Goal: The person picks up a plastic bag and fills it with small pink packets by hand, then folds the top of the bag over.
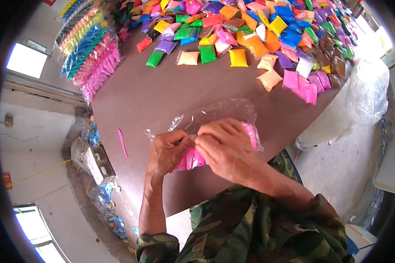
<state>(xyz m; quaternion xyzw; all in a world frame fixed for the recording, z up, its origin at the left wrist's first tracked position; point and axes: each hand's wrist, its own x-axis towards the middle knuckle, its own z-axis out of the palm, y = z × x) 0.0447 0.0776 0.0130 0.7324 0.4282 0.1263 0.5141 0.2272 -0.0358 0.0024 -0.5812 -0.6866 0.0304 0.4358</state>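
A clear plastic bag (232,107) lies near the front edge of the table, with a row of pink packets (191,158) inside it. My left hand (167,151) is closed at the left part of the bag, thumb and fingers pinching its film. Just beside it, my right hand (227,151) reaches across the bag with bent fingers, and the fingertips of both hands meet above the packets. The right hand also seems to grip the film, though its fingertips are partly hidden. Some packets are covered by the hands.
Many coloured packets (238,58) are heaped along the far side of the brown table (162,96). Bagged rows of packets (94,57) stand at the far left. A pink plastic stick (123,143) lies left of my hands. A large clear sack (355,103) hangs at the right edge.
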